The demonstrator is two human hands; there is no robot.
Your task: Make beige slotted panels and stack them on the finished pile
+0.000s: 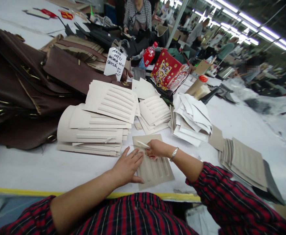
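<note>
A grey-beige panel [158,168] with raised parallel ribs lies flat on the table in front of me. My left hand [128,166] rests on its left edge, fingers spread. In my right hand [157,149], closed over the upper part of the panel, is a thin, flat white stick [143,144] whose tip points left. How far the stick runs inside the fingers is hidden. Just beyond my left hand is a layered stack of cream ribbed panels [96,130], with more cream panels [155,109] behind. To the right sits a pile of white paper pieces [191,119].
Dark brown leather bags [18,88] crowd the left. A handwritten tag [115,63], a red-capped bottle [149,55] and a red patterned bag [169,70] stand behind. More grey-beige ribbed panels [248,160] lie right. A yellow strip [177,197] edges the table. A person [138,16] works opposite.
</note>
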